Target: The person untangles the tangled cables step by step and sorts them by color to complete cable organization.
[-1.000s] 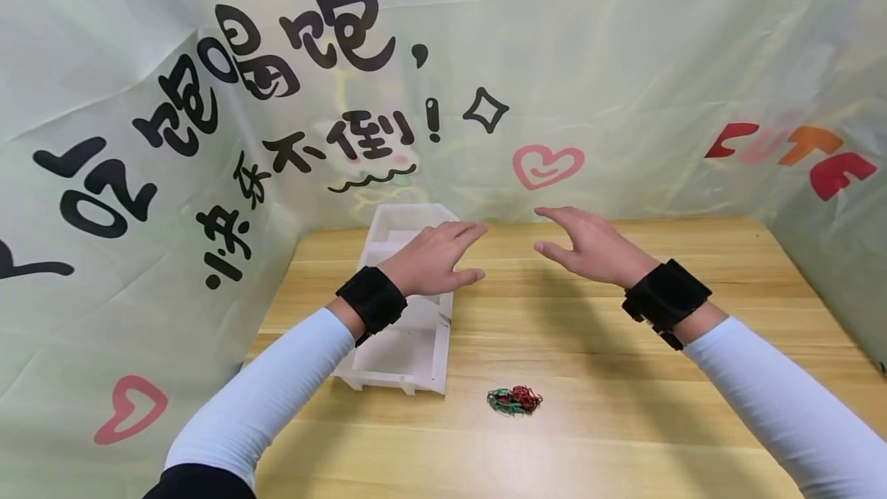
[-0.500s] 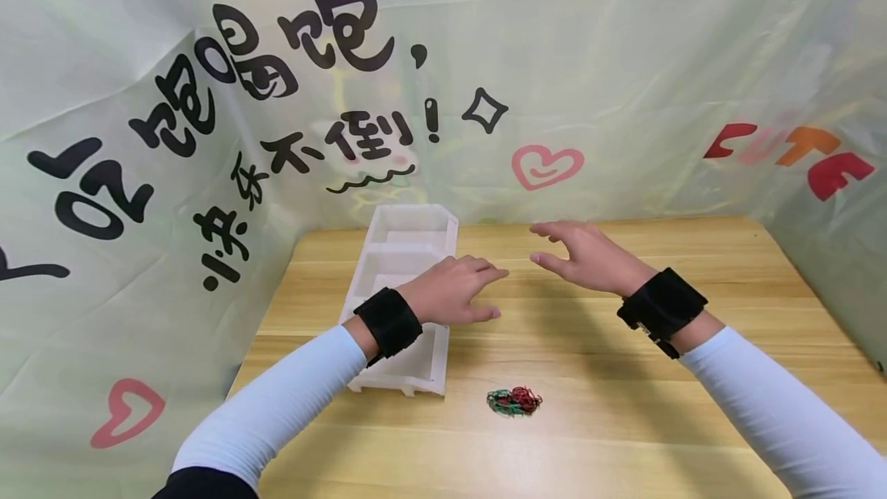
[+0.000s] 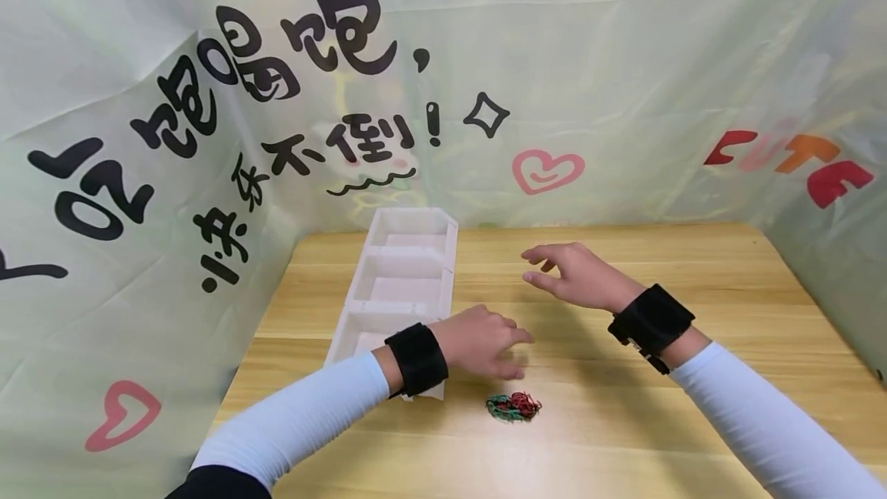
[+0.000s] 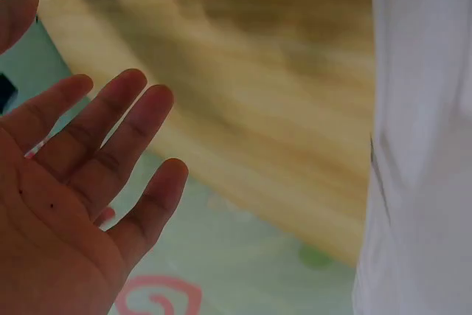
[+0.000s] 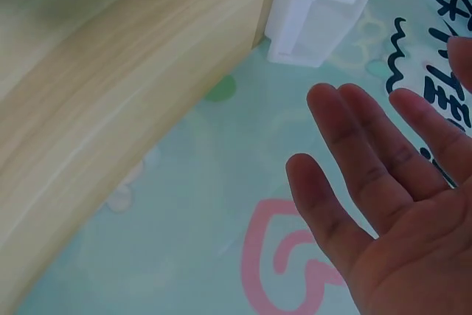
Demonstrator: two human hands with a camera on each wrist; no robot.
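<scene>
A small tangle of green and red cords (image 3: 513,406) lies on the wooden table (image 3: 596,453), near its front. Just above and behind it in the head view hovers my left hand (image 3: 481,341), fingers loosely extended and holding nothing. My right hand (image 3: 578,276) hangs over the table farther back and to the right, its fingers relaxed and apart from everything. Both wrist views show bare palms: the left hand (image 4: 81,160) over the table, the right hand (image 5: 398,197) with nothing in it.
A white tray with three compartments (image 3: 449,276) stands left of the middle, its near compartment partly hidden by the left wrist. Printed cloth walls (image 3: 624,98) enclose the table at the back and sides.
My left hand has moved down and to the right, from over the tray towards the cords. My right hand has come slightly down and nearer. Tray and cords have stayed in place.
</scene>
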